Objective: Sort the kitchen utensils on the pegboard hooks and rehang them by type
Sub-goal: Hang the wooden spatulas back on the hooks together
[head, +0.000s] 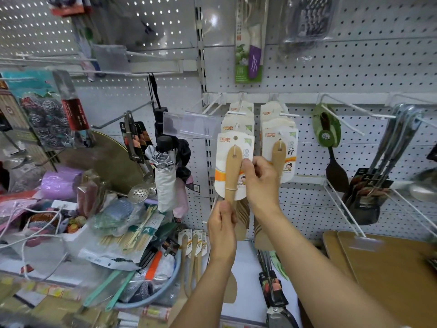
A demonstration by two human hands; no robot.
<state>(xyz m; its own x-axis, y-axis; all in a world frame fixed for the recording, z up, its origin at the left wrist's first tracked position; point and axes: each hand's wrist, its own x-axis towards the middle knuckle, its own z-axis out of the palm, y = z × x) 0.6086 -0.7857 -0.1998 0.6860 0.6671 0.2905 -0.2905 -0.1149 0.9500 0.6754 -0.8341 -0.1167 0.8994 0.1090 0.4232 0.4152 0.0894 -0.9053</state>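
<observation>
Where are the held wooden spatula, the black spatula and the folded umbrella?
wooden spatula [233,172]: head view, on its handle.
black spatula [337,172]: head view, on its blade.
folded umbrella [164,176]: head view, on its silver canopy.

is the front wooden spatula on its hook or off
Cannot tell: the wooden spatula is held by both the left hand and right hand, its card hole near a hook.

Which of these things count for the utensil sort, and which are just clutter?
Job:
wooden spatula held in left hand and right hand
second spatula row
black turner
steel ladles

Clutter:
umbrella
scouring pads
cutting boards
</observation>
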